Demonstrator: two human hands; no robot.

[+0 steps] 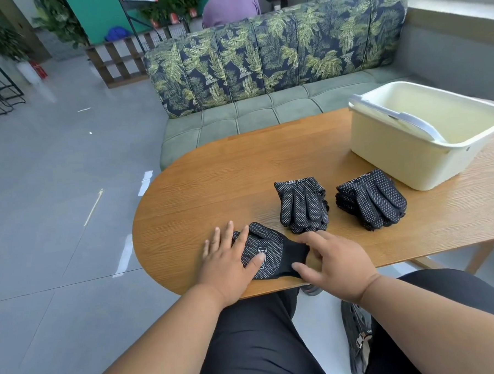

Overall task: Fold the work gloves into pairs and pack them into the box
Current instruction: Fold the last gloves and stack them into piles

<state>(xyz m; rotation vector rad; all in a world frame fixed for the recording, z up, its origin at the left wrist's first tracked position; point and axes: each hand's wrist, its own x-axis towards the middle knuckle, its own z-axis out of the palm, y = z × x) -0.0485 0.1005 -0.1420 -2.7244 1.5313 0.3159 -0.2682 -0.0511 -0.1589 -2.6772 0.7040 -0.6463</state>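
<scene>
Left hand (227, 262) is pressing flat, right hand (334, 258) pinching the cuff of one glove (267, 250); two stacks (302, 205) are waiting, box (410, 161) looking empty.

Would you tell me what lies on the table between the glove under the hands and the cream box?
In the head view, two stacks of gloves lie between the flat glove and the box.

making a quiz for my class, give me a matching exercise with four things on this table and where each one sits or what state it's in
Things:
1. left hand
2. right hand
3. cream box
4. glove stacks

States:
A. on the table's far right, nothing seen inside
B. pinching the glove's cuff
C. pressed flat on the glove's fingers
D. between the box and the hands

Pairs: 1-C, 2-B, 3-A, 4-D
</scene>
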